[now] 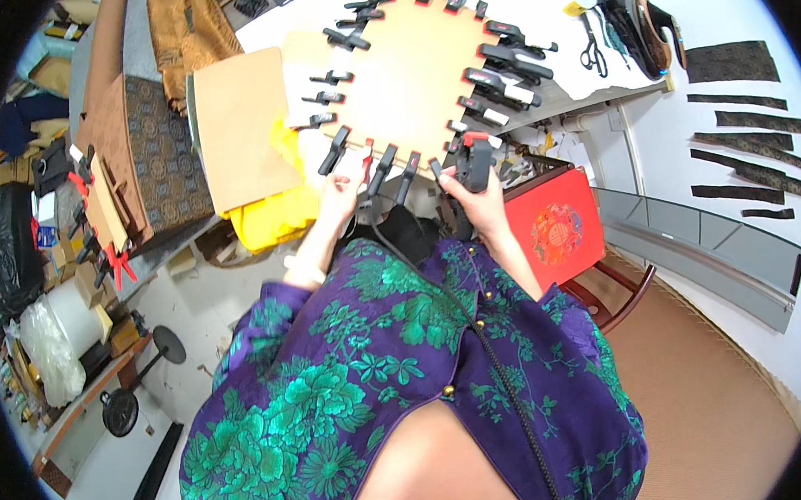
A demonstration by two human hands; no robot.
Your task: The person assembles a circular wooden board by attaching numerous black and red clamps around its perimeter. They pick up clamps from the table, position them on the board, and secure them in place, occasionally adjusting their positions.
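Note:
A round pale wooden board (411, 73) lies on the white-covered table, ringed by several black clamps with red pads. At its near edge, my left hand (335, 202) has its fingers closed round a slim clamp (368, 152) with a red tip. To the right, my right hand (481, 205) grips a larger black clamp (476, 163) with red on top, its thumb close to another clamp (436, 167) on the rim. My right fingers are partly hidden behind the clamp body. Two more black clamps (405, 177) stand on the edge between my hands.
Left of the board lie a brown panel (243, 122) and yellow cloth (273, 217). A patterned box (166, 150) and a rack of red and black clamps (105, 215) are farther left. Scissors (593, 55) rest at the back right. A red box (556, 220) stands below the table's right side.

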